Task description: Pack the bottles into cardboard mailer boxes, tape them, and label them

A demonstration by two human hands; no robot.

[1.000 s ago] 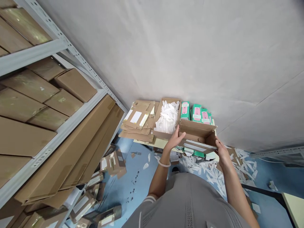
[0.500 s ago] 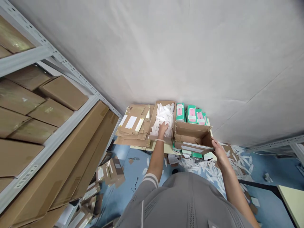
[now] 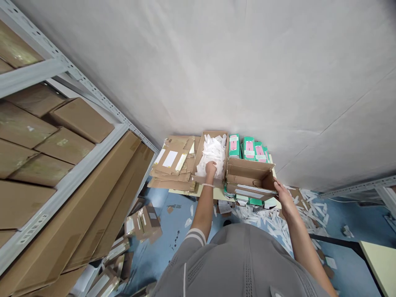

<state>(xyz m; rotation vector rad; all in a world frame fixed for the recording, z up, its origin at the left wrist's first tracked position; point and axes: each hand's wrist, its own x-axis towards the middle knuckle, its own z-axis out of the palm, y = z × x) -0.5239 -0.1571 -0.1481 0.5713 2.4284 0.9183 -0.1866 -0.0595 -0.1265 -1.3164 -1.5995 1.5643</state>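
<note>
My left hand [image 3: 211, 168] is at the near end of an open cardboard box [image 3: 199, 156] filled with white, narrow, crumpled-looking pieces [image 3: 215, 149]. Its fingers are curled closed against these pieces, and whatever they hold is hidden. To the right, a second open cardboard box [image 3: 246, 187] lies tilted toward me, its inside bare apart from its flaps. My right hand [image 3: 282, 193] grips that box by its right end, thumb on the rim. Behind it stand several green boxes with pink panels [image 3: 249, 147].
Flattened cardboard [image 3: 170, 159] is stacked left of the filled box. A metal rack [image 3: 114, 132] with cartons rises at left. White pieces [image 3: 274, 225] litter the blue floor; discarded boxes [image 3: 145, 222] lie lower left. A pale tabletop [image 3: 379, 264] is at right.
The fingers of my left hand, spread over the white pieces before, have curled closed, and the hand has drawn slightly toward me. My right hand stays on the tilted box.
</note>
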